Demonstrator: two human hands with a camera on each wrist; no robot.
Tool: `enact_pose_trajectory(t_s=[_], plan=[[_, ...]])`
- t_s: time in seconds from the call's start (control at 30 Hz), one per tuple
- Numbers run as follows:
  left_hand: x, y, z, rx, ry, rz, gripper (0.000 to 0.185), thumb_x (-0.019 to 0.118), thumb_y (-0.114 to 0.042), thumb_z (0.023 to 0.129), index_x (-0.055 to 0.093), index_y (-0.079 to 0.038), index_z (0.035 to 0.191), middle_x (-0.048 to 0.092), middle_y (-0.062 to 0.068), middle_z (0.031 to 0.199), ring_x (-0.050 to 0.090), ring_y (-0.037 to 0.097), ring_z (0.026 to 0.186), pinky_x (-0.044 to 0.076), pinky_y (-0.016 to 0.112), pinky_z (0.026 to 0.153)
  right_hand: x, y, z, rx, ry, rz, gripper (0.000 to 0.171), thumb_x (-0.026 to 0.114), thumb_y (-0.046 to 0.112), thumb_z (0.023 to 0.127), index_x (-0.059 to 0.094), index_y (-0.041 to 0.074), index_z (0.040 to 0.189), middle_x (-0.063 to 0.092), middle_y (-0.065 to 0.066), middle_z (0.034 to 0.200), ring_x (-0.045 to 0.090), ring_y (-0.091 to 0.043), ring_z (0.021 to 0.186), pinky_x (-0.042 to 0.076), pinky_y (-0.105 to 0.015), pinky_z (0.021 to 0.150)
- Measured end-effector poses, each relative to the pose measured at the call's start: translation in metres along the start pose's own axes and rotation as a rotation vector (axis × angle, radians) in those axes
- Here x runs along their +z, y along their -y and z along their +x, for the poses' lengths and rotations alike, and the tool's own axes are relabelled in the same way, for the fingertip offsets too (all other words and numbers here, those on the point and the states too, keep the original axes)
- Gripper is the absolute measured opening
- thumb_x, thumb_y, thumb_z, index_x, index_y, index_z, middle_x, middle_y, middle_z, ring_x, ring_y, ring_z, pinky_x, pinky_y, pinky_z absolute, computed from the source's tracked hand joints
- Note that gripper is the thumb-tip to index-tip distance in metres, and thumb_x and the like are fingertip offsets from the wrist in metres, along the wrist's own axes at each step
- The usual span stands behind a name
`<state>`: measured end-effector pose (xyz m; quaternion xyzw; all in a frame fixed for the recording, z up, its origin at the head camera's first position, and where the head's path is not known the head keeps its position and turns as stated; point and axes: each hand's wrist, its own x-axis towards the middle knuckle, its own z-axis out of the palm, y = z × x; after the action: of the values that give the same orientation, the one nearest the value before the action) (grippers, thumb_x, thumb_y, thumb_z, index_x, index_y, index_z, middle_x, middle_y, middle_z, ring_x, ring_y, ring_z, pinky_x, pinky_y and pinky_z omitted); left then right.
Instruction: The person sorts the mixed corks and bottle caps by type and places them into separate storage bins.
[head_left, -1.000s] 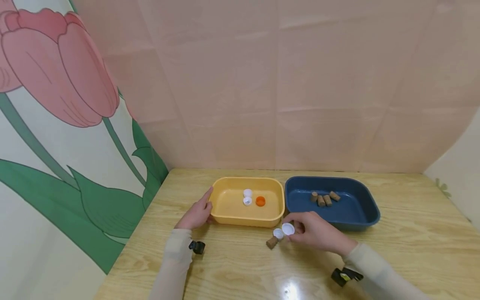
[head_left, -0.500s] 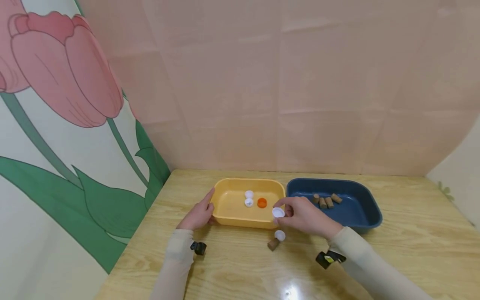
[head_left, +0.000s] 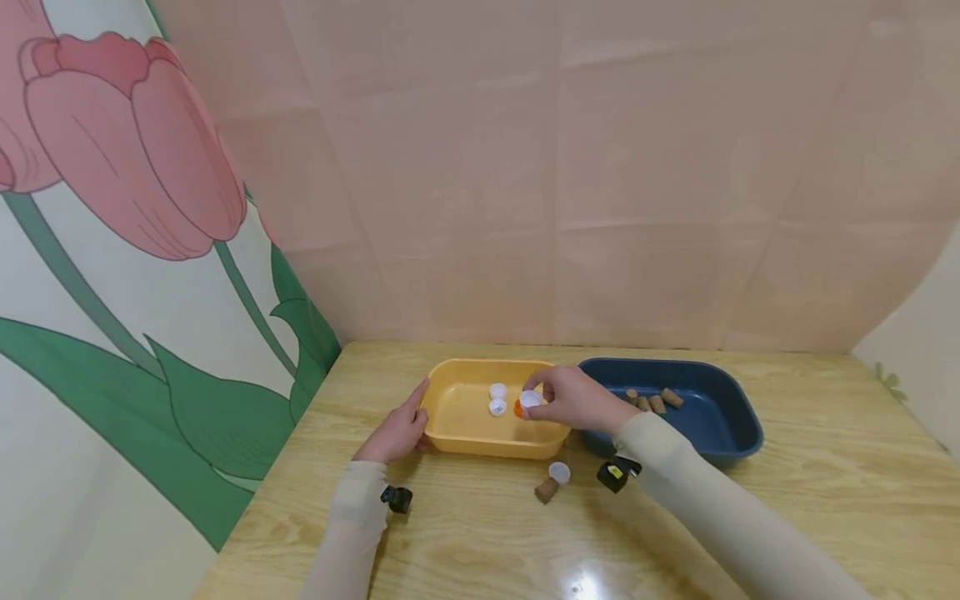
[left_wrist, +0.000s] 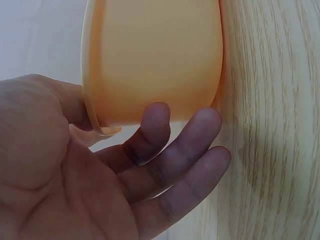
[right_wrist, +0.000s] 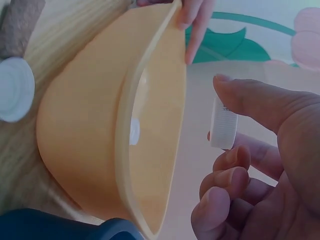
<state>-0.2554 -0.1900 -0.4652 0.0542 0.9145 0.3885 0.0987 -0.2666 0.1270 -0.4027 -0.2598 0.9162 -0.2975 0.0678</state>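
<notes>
On wooden table (head_left: 825, 500) (pink backdrop (head_left: 600, 167) behind), yellow tray (head_left: 457, 437) beside blue tray (head_left: 720, 433).

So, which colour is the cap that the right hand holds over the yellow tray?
White cap, with a ribbed side; clearest in the right wrist view.

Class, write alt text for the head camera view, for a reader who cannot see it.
A person's right hand pinches a white bottle cap over a yellow tray holding two white caps and an orange one, while the left hand touches the tray's left end. Beside it a blue tray holds corks; one cork and one cap lie on the wooden table.
</notes>
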Motion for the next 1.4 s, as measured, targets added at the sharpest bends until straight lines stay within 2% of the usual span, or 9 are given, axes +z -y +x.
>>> enact_pose_trajectory(t_s=[0.23,0.37,0.47,0.63,0.87,0.93,1.13,1.4], plan=[[0.002,0.002,0.000,-0.008,0.002,-0.011,0.059,0.036,-0.019,0.106,0.016,-0.021,0.162,0.062,0.011,0.094,0.064,0.022,0.072,0.049,0.032,0.067,0.004,-0.002,0.023,0.003,0.052,-0.041,0.032,0.080,0.035,0.084,0.073,0.015,0.107,0.055,0.002,0.073,0.045,-0.013,0.061,0.036,-0.028,0.053],[0.002,0.002,0.000,-0.011,0.003,-0.014,0.059,0.036,-0.018,0.106,0.016,-0.021,0.162,0.063,0.011,0.093,0.064,0.022,0.072,0.050,0.032,0.067,0.006,-0.002,0.034,-0.023,0.060,-0.061,0.032,0.079,0.030,0.085,0.073,0.012,0.111,0.057,0.001,0.072,0.045,-0.013,0.061,0.036,-0.028,0.054],[0.002,0.002,0.000,-0.011,0.003,-0.020,0.059,0.036,-0.018,0.106,0.016,-0.021,0.162,0.062,0.012,0.088,0.064,0.023,0.071,0.050,0.031,0.066,0.009,-0.003,0.041,-0.023,0.066,-0.076,0.033,0.079,0.028,0.085,0.073,0.010,0.112,0.060,0.000,0.080,0.047,-0.015,0.066,0.038,-0.030,0.058],[0.002,0.002,0.000,-0.007,0.013,-0.023,0.059,0.035,-0.018,0.107,0.015,-0.021,0.162,0.059,0.014,0.078,0.064,0.023,0.071,0.049,0.031,0.066,0.013,-0.005,0.053,0.042,0.093,-0.102,0.034,0.081,0.028,0.085,0.073,0.010,0.112,0.065,-0.002,0.096,0.053,-0.018,0.078,0.043,-0.032,0.069],[0.000,-0.001,0.001,-0.015,0.019,-0.008,0.059,0.035,-0.019,0.107,0.015,-0.021,0.162,0.059,0.010,0.081,0.063,0.023,0.073,0.049,0.031,0.068,0.016,-0.004,0.062,0.132,0.131,-0.113,0.035,0.080,0.027,0.085,0.071,0.010,0.115,0.066,-0.005,0.114,0.055,-0.020,0.089,0.048,-0.036,0.082],[-0.001,-0.001,0.001,-0.015,0.017,-0.001,0.059,0.035,-0.019,0.107,0.015,-0.022,0.162,0.060,0.009,0.082,0.063,0.024,0.073,0.048,0.032,0.068,0.016,-0.003,0.064,0.161,0.145,-0.114,0.037,0.079,0.027,0.086,0.070,0.011,0.118,0.065,-0.006,0.116,0.056,-0.021,0.088,0.049,-0.036,0.080],[-0.001,-0.001,0.001,-0.012,0.014,0.008,0.058,0.035,-0.019,0.108,0.015,-0.022,0.162,0.060,0.010,0.081,0.062,0.025,0.071,0.047,0.032,0.069,0.018,0.000,0.070,0.241,0.196,-0.106,0.039,0.076,0.026,0.089,0.067,0.012,0.124,0.061,-0.008,0.114,0.059,-0.023,0.075,0.052,-0.034,0.062],[0.000,0.000,0.001,-0.007,0.011,0.000,0.058,0.035,-0.019,0.107,0.015,-0.022,0.162,0.060,0.010,0.084,0.063,0.024,0.072,0.050,0.032,0.069,0.023,-0.003,0.082,0.262,0.203,-0.131,0.039,0.076,0.027,0.088,0.067,0.012,0.122,0.060,-0.009,0.120,0.060,-0.022,0.080,0.053,-0.032,0.057]])
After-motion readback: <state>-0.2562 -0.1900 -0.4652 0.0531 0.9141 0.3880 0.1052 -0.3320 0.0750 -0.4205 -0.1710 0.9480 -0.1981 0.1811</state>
